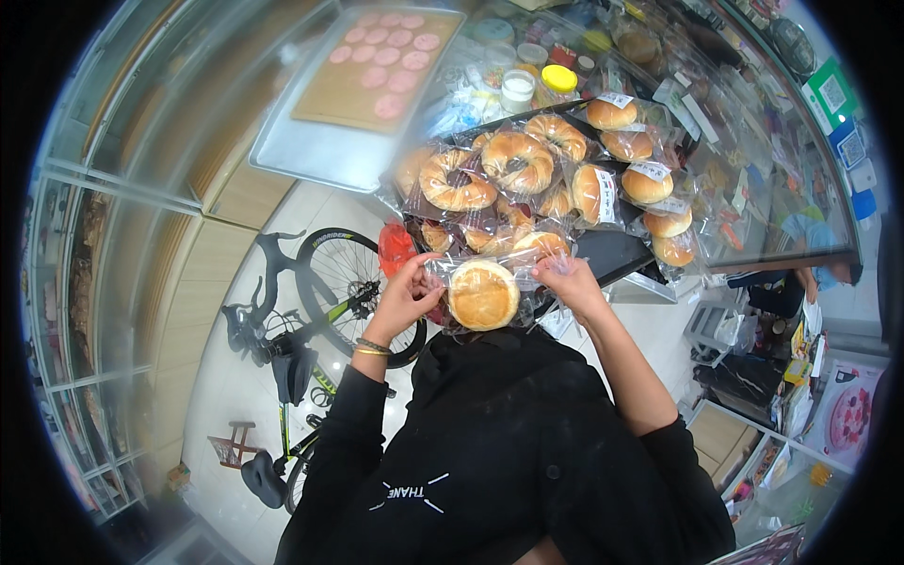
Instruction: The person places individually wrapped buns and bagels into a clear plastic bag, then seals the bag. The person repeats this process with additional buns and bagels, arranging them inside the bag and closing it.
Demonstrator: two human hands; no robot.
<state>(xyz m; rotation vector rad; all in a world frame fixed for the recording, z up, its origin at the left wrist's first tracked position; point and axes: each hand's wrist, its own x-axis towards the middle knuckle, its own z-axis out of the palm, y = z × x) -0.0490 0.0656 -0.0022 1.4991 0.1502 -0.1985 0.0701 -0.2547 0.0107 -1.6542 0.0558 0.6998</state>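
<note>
Close to my body, a round flat golden bun (484, 296) sits inside a clear plastic bag (528, 260). My left hand (413, 289) pinches one side of the bag. On its other side, my right hand (571, 279) grips the plastic between thumb and fingers. Just beyond lies a dark tray (613, 251) heaped with bagged bread. Ring-shaped loaves (518, 162) fill its middle, and smaller rolls lie under the plastic nearer me. Round buns (646, 185) with printed labels line the right side, and one labelled bun (595, 194) lies left of them.
A metal tray (321, 157) with pink discs on brown paper stands at the far left. Jars, one with a yellow lid (559, 78), stand behind the bread. A bicycle (311, 353) is on the floor to my left. A person (812, 244) is at the right, beyond the glass counter.
</note>
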